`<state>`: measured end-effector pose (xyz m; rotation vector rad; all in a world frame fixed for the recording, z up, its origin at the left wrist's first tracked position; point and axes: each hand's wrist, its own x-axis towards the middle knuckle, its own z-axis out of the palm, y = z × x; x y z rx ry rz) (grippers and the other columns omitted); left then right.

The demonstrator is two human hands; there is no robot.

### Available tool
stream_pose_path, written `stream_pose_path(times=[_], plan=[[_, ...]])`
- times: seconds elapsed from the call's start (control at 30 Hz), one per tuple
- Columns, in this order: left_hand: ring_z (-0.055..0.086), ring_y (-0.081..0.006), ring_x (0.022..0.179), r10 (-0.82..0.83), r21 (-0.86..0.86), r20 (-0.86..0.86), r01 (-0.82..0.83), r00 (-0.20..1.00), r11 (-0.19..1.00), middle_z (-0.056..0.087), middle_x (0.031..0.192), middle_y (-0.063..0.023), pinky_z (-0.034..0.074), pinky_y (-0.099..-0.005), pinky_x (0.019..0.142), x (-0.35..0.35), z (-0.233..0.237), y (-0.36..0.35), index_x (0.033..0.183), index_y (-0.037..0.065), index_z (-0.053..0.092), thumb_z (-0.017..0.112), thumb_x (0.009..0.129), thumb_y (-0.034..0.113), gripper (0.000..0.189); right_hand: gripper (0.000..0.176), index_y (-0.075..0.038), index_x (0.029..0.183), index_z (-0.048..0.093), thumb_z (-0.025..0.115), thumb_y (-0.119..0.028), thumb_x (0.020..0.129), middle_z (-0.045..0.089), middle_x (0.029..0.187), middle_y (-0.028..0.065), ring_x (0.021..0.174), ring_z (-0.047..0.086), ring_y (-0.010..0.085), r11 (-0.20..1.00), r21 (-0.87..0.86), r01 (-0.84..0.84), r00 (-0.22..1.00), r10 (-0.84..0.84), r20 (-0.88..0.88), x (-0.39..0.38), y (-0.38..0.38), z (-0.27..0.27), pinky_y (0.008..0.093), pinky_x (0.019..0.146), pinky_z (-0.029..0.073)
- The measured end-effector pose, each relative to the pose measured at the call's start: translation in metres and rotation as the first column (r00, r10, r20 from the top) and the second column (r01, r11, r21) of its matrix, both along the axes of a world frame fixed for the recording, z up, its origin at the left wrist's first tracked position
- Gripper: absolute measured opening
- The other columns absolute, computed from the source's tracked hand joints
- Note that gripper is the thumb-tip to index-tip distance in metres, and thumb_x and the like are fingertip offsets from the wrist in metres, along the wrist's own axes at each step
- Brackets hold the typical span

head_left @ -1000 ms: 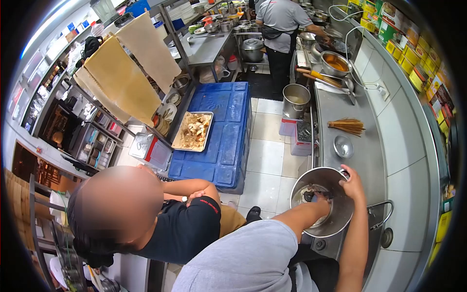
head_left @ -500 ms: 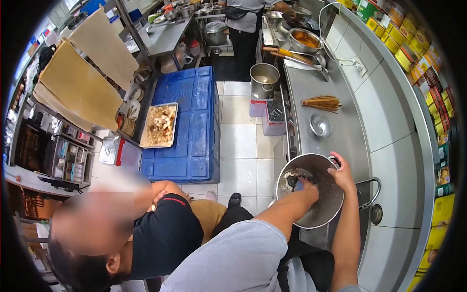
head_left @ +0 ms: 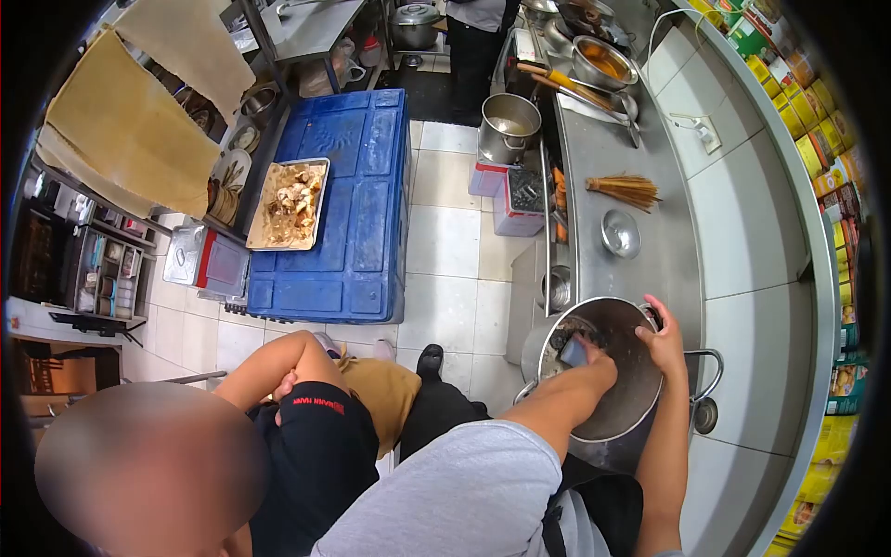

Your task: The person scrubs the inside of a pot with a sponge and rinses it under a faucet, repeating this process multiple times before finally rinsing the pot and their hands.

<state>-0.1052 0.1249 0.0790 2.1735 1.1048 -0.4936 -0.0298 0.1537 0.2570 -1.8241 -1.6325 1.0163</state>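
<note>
A big steel pot (head_left: 617,413) tilts toward me over the counter's sink end, its mouth facing up. My right hand (head_left: 663,342) grips its rim at the far right, by the side handle, thumb on the inside wall. Down inside the pot, my left hand (head_left: 594,357) is closed round a bluish-grey flat piece (head_left: 574,352), pressed against the lower left wall; its kind I cannot tell. Dark and pale residue (head_left: 560,342) lies around it on the pot's inside. My left fingers are partly hidden by the hand itself.
A steel bowl (head_left: 620,233) and a bamboo brush (head_left: 624,191) lie on the counter (head_left: 668,269) beyond the pot. Close on my left stands a person in a black shirt (head_left: 320,446), arms folded. A blue chest (head_left: 362,213) carries a food tray (head_left: 316,237). A faucet (head_left: 713,364) stands right.
My left hand stays inside the pot and has shifted slightly, with the bluish-grey piece still in it. My right hand keeps its hold on the rim. The whole view has tilted downward a little.
</note>
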Motion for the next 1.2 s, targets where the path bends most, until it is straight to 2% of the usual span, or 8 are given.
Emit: stream_pose_path(times=[0.4,0.5,0.57,1.0,1.07,1.1,1.17,1.2], plan=[[0.020,-0.0450,0.147,-0.028,0.004,0.014,0.028,1.000,1.000,0.020,0.164,-0.0085,0.021,-0.0758,0.108,-0.004,0.003,-0.006,0.156,0.021,0.028,0.054,0.094,0.035,0.069,0.068,-0.007,0.135,0.056,0.069,0.009,0.071,0.060,0.115,0.0049,0.110,0.054,0.0173,0.999,0.027,0.043,0.995,-0.041,-0.089,-0.003,-0.003,-0.005,0.0304,0.097,0.043],[0.020,-0.0452,0.146,-0.051,0.020,-0.003,0.051,0.999,0.998,0.020,0.164,-0.0087,0.021,-0.0759,0.108,-0.002,0.002,-0.008,0.156,0.021,0.028,0.053,0.094,0.035,0.068,0.068,-0.006,0.135,0.056,0.070,0.008,0.071,0.060,0.115,0.0051,0.110,0.055,0.0174,0.998,0.043,0.044,0.999,-0.044,-0.017,0.002,-0.007,-0.007,0.0299,0.097,0.044],[0.020,-0.0453,0.146,-0.062,0.032,-0.011,0.062,0.998,0.998,0.020,0.164,-0.0088,0.021,-0.0760,0.108,-0.002,0.003,-0.008,0.155,0.020,0.029,0.053,0.094,0.035,0.067,0.072,-0.007,0.138,0.054,0.069,0.009,0.069,0.058,0.126,0.0060,0.115,0.055,0.0196,1.000,0.015,0.023,0.998,-0.022,-0.050,0.005,-0.004,-0.011,0.0318,0.102,0.043],[0.022,-0.0461,0.146,-0.122,0.106,-0.076,0.130,0.990,0.986,0.021,0.163,-0.0097,0.020,-0.0764,0.108,-0.007,0.006,-0.015,0.155,0.019,0.031,0.050,0.096,0.035,0.064,0.068,-0.007,0.134,0.057,0.071,0.005,0.069,0.063,0.121,0.0123,0.110,0.059,0.0218,0.980,0.039,0.196,0.974,-0.190,-0.123,0.009,-0.023,-0.012,0.0319,0.091,0.049],[0.021,-0.0444,0.146,-0.246,0.094,-0.098,0.255,0.964,0.962,0.022,0.163,-0.0086,0.023,-0.0753,0.107,-0.009,0.002,-0.022,0.156,0.024,0.027,0.062,0.087,0.029,0.077,0.068,-0.007,0.134,0.057,0.071,0.004,0.069,0.064,0.121,0.0126,0.109,0.060,0.0227,0.967,0.000,0.254,0.959,-0.252,-0.126,0.010,-0.031,-0.014,0.0330,0.091,0.050],[0.021,-0.0428,0.147,-0.362,0.080,-0.107,0.371,0.926,0.925,0.024,0.163,-0.0074,0.025,-0.0743,0.107,-0.011,0.000,-0.026,0.157,0.029,0.023,0.074,0.078,0.023,0.095,0.067,-0.009,0.134,0.058,0.071,0.003,0.069,0.064,0.121,0.0132,0.109,0.061,0.0244,0.965,0.059,0.257,0.962,-0.249,-0.115,0.014,-0.031,-0.025,0.0342,0.091,0.050],[0.031,-0.0403,0.144,-0.508,0.077,-0.128,0.519,0.852,0.851,0.032,0.159,-0.0090,0.035,-0.0673,0.106,-0.023,0.023,-0.037,0.154,0.028,0.029,0.076,0.076,0.018,0.092,0.066,-0.012,0.133,0.059,0.072,-0.001,0.070,0.065,0.120,0.0142,0.110,0.063,0.0273,0.951,0.136,0.279,0.955,-0.260,-0.144,0.019,-0.040,-0.042,0.0371,0.092,0.050],[0.046,-0.0367,0.135,-0.612,0.179,-0.059,0.612,0.789,0.771,0.044,0.152,-0.0095,0.043,-0.0598,0.103,-0.035,0.006,-0.035,0.151,0.027,0.035,0.074,0.077,0.017,0.084,0.064,-0.014,0.132,0.059,0.072,-0.003,0.070,0.066,0.120,0.0148,0.110,0.063,0.0286,0.937,0.152,0.315,0.940,-0.287,-0.184,0.018,-0.047,-0.043,0.0387,0.093,0.050]])
